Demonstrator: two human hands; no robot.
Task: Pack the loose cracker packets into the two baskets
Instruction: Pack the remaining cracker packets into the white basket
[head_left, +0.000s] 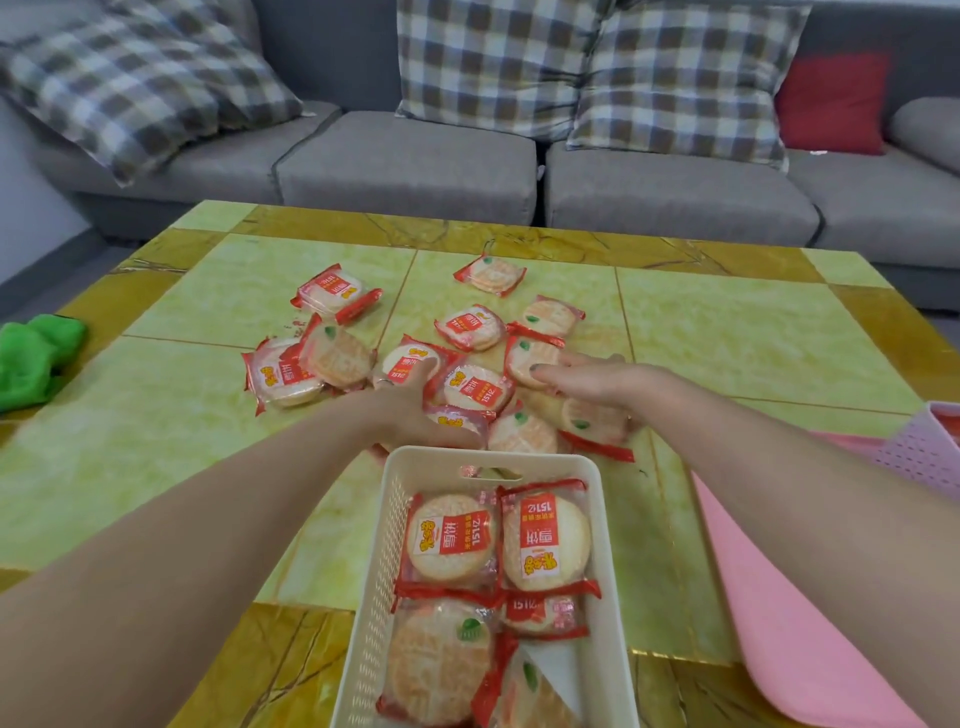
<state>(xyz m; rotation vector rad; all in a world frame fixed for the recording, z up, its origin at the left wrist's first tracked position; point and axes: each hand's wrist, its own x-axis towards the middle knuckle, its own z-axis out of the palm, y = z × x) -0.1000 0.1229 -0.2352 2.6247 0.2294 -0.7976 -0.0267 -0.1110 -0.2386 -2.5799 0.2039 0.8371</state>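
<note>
Both hands out over the pile of loose packets (470, 387) at mid-table, just beyond the far rim of the white basket (613, 571).

Left hand (410, 410) lying on the near-left packets, fingers stretched forward and flat, thumb toward a labelled packet; pressing or gathering rather than clenched, though the fingertips are partly hidden, so perhaps starting to curl. Right hand (587, 382) reaching in from the right, fingers straight and close together, resting across a packet at the pile's right side; nothing pinched or lifted yet.

White basket near centre, already lined with several packets lying flat. Pink basket (930, 441) at the right edge, only a corner showing, contents out of sight. Stragglers farther off: one far packet (491, 275) alone, another pair far left (335, 293).

Likely light, puffed with air, film glossy and slippery; crackers inside brittle, so no squeezing on the round middle. Best taken by the crimped red end seals, or scooped flat between two palms, a few at a time. Stacked loosely, apt to slide off one another when swept.

Green cloth (36, 358) at the table's left edge; grey sofa (405, 161) beyond.
</note>
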